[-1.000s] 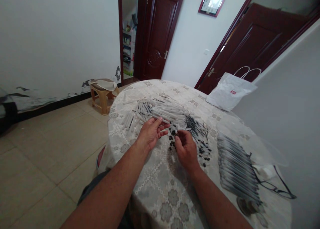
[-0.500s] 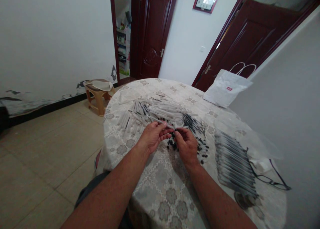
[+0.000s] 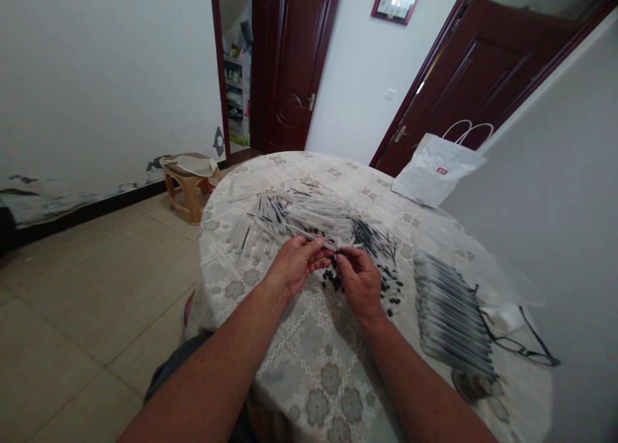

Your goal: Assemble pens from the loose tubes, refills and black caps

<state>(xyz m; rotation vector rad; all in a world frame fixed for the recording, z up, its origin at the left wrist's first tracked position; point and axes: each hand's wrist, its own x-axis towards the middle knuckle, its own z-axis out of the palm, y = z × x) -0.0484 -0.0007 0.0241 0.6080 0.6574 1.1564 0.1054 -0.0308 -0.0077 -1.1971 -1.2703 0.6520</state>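
My left hand [image 3: 302,263] is closed on a slim white pen barrel [image 3: 309,233], thumb on top and the lower fingers loosely curled. At the barrel's right end, my right hand [image 3: 360,279] pinches a small black pen part, mostly hidden by the fingertips. Both hands meet just above a scatter of small black pen parts [image 3: 332,279]. Behind them lies a heap of white pen barrels [image 3: 321,210]. Thin dark refills [image 3: 371,238] are bunched to the right of that heap.
A patterned cloth covers the round table [image 3: 333,378]. Pens [image 3: 451,314] lie in a row at the right, with eyeglasses [image 3: 519,348] beside them. Farther back stands a white paper bag [image 3: 437,170]. A stool [image 3: 190,185] is on the floor at left.
My hands stay almost in place, with only a slight shift of the right fingertips at the barrel's end. The whole view has moved a little.
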